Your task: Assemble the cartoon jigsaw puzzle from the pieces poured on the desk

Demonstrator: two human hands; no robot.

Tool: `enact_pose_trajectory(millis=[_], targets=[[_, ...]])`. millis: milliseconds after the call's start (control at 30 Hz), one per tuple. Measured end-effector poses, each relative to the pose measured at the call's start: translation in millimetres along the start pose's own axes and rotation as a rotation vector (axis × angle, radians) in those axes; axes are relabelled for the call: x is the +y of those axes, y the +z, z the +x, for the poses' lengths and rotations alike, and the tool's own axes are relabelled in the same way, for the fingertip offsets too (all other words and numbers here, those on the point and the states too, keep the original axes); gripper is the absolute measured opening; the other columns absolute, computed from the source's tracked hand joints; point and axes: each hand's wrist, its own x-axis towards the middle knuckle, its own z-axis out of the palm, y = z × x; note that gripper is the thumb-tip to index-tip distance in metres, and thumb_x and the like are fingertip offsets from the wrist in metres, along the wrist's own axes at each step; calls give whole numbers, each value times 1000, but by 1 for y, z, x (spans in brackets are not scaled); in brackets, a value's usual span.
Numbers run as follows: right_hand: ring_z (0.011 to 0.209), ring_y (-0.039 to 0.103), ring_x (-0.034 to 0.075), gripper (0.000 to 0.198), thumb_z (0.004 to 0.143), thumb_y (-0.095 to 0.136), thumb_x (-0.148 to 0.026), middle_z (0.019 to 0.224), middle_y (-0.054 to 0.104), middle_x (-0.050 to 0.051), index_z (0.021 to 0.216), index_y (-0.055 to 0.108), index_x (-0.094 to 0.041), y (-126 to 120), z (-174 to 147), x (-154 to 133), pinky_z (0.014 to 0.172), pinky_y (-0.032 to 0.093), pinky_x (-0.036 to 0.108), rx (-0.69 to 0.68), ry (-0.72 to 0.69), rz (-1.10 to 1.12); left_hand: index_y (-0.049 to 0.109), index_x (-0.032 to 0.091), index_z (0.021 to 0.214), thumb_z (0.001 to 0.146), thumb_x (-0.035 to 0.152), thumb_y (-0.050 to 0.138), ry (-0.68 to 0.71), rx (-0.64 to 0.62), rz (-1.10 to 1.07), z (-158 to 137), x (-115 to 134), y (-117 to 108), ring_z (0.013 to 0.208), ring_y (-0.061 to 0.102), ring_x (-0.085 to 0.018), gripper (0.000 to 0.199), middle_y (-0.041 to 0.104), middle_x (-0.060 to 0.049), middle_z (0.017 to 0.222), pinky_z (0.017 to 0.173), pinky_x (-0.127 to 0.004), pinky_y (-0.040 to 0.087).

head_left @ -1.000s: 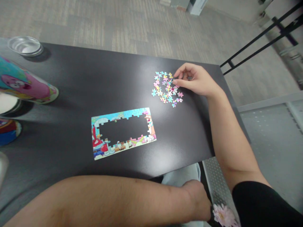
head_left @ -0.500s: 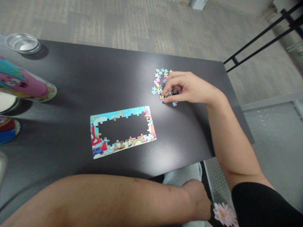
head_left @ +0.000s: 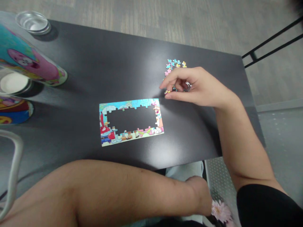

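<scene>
My right hand (head_left: 187, 85) is over a pile of loose jigsaw pieces (head_left: 174, 64), its thumb and fingers curled toward each other. A small puzzle piece (head_left: 167, 92) with yellow on it shows at the thumb tip, held between thumb and fingers. The hand covers part of the pile. Left of it lies a joined puzzle border (head_left: 132, 103), a cartoon picture with a bare rectangle of dark table in its middle. My left hand (head_left: 200, 192) rests low over my lap, beyond the table's front edge, its fingers hidden from view.
On the left stand a cartoon-printed can (head_left: 44, 67), a second printed can (head_left: 16, 110) and a round container with a white inside (head_left: 14, 83). Metal lids (head_left: 33, 22) lie at the back left. A pale curved tube (head_left: 15, 157) rises at the lower left of the dark table (head_left: 106, 63).
The view has shifted, so the table's things sit farther right and higher. My right hand has drawn slightly toward the border, a small piece at its thumb tip. The left hand stays low.
</scene>
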Motion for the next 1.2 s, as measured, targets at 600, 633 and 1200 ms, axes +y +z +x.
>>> enact_pose_trajectory(millis=[600, 633, 1200], targets=[[81, 70, 26, 19, 112, 101, -58, 91, 90, -2, 113, 94, -40, 98, 14, -30, 90, 58, 47, -119, -99, 64, 101, 22, 104, 115, 16, 62, -24, -65, -360, 26, -5, -11, 84, 87, -23, 40, 100, -8, 130, 71, -39, 75], [82, 70, 26, 21, 112, 101, -61, 91, 90, -2, 112, 94, -41, 98, 14, -30, 91, 59, 48, -123, -94, 58, 100, 22, 105, 114, 15, 63, -30, -58, -372, 28, -5, -10, 87, 88, -23, 39, 100, -7, 133, 70, -39, 75], [99, 82, 35, 12, 111, 100, -54, 110, 95, 1, 113, 93, -45, 101, 11, -27, 98, 64, 57, -63, -143, -49, 79, 24, 60, 104, 13, 75, -75, -2, -418, 47, 2, 2, 41, 37, -14, 45, 99, -3, 104, 53, -39, 62]])
